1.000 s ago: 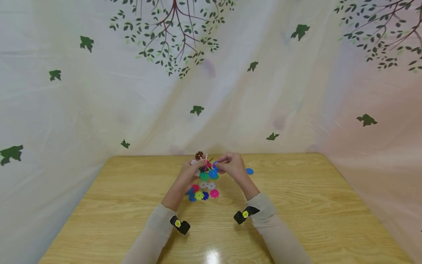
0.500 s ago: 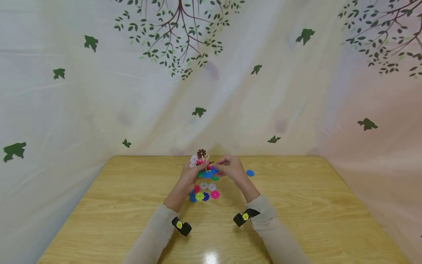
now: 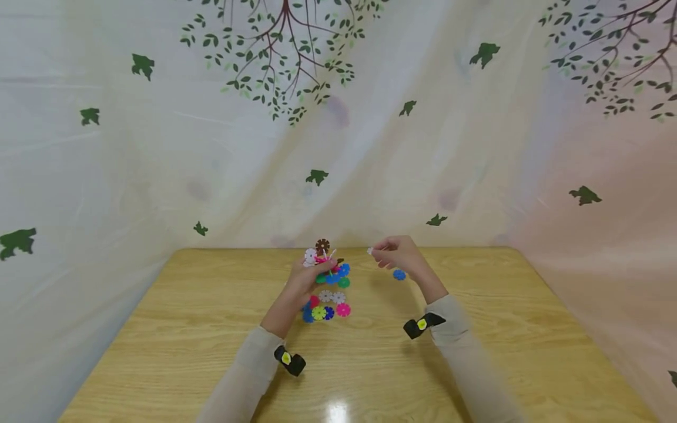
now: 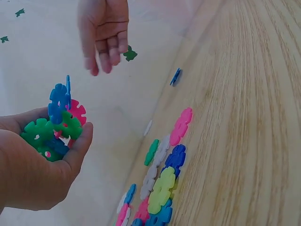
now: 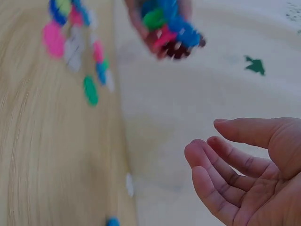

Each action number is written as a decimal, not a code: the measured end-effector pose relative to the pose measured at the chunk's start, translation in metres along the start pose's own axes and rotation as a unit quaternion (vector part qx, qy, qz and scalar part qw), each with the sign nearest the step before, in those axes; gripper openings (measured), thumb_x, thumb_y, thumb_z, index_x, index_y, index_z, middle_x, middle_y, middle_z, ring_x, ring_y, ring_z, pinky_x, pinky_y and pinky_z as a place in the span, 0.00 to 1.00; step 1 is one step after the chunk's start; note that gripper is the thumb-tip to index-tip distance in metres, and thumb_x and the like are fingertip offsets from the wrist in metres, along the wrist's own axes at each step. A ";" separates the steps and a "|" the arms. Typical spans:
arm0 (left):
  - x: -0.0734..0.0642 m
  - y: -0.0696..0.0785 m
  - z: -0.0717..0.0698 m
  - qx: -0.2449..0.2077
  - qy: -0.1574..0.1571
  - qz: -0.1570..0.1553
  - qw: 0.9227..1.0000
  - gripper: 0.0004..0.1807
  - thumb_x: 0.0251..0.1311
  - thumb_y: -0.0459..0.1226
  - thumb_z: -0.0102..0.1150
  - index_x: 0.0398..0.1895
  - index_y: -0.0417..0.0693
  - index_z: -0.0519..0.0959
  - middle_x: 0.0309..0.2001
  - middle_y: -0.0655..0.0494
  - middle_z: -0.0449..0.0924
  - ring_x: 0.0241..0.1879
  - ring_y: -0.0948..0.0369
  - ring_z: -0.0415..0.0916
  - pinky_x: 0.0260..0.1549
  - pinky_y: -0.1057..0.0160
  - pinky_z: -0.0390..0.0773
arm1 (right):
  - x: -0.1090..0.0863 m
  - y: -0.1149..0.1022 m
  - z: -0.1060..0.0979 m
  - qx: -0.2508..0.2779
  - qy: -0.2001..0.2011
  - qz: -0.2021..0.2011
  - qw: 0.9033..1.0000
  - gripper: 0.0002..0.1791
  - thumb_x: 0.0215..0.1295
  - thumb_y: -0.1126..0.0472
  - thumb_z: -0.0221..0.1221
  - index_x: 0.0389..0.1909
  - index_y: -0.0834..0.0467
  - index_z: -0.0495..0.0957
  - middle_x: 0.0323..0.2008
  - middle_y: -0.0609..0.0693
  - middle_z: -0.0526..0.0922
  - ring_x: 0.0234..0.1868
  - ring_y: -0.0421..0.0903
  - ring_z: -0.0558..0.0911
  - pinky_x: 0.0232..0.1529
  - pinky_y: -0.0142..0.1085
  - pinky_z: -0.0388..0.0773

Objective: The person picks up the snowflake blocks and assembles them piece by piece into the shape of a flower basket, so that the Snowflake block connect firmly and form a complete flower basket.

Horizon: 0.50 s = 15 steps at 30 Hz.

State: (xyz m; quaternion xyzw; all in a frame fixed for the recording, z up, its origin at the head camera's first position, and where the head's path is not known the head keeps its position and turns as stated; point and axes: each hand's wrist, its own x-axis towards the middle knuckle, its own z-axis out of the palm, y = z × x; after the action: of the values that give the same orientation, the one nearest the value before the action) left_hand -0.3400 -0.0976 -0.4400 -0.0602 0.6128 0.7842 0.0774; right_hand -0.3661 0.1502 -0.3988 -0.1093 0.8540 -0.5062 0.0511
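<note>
My left hand (image 3: 305, 281) grips a cluster of interlocking notched plastic discs (image 4: 59, 110), raised over the far part of the table. Blue, green, pink, white and brown discs stick out of it at different angles; the palm and thumb cover part. To the right of it, my right hand (image 3: 404, 257) is in the air, apart from the cluster. Its thumb and fingers (image 5: 207, 186) are bent but separated, with nothing between them in the right wrist view. A white disc (image 3: 370, 251) on the table appears just past its fingertips in the head view.
Loose discs lie below the cluster, among them a yellow disc (image 3: 319, 313), a pink disc (image 3: 343, 309) and white discs (image 3: 338, 298). One blue disc (image 3: 399, 275) lies alone under the right hand. A printed cloth (image 3: 243, 194) hangs behind the wooden table (image 3: 502, 329).
My right hand has let go of a blue disc at the cluster and moved away to the right. The blue disc stays on the cluster, and the left hand keeps about the same place.
</note>
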 end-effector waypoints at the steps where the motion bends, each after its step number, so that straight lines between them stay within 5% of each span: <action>1: 0.000 0.000 0.000 0.005 0.000 0.000 1.000 0.23 0.63 0.33 0.68 0.60 0.37 0.76 0.47 0.51 0.84 0.42 0.63 0.81 0.47 0.66 0.83 | 0.001 0.003 -0.005 -0.018 0.000 0.000 1.000 0.15 0.71 0.61 0.62 0.49 0.69 0.82 0.42 0.66 0.87 0.38 0.55 0.88 0.45 0.50 0.86; 7: -0.001 0.001 0.001 0.031 0.001 -0.012 0.999 0.26 0.61 0.35 0.70 0.62 0.38 0.75 0.53 0.49 0.82 0.43 0.63 0.80 0.49 0.65 0.82 | 0.008 0.027 -0.022 -0.119 -0.002 0.018 0.993 0.13 0.69 0.64 0.63 0.46 0.70 0.82 0.38 0.64 0.87 0.39 0.60 0.86 0.43 0.51 0.86; 15: -0.002 -0.002 0.003 0.055 0.000 -0.009 0.998 0.22 0.61 0.37 0.71 0.57 0.41 0.77 0.46 0.54 0.82 0.40 0.63 0.80 0.45 0.65 0.81 | 0.018 0.060 -0.028 -0.236 -0.040 -0.008 0.971 0.14 0.60 0.68 0.69 0.45 0.71 0.84 0.45 0.66 0.87 0.43 0.57 0.86 0.45 0.46 0.84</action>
State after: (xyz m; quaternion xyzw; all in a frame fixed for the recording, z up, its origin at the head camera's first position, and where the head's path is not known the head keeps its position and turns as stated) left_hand -0.3375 -0.0941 -0.4407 -0.0614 0.6542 0.7487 0.0878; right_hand -0.3972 0.1978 -0.4379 -0.1450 0.9457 -0.2859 0.0538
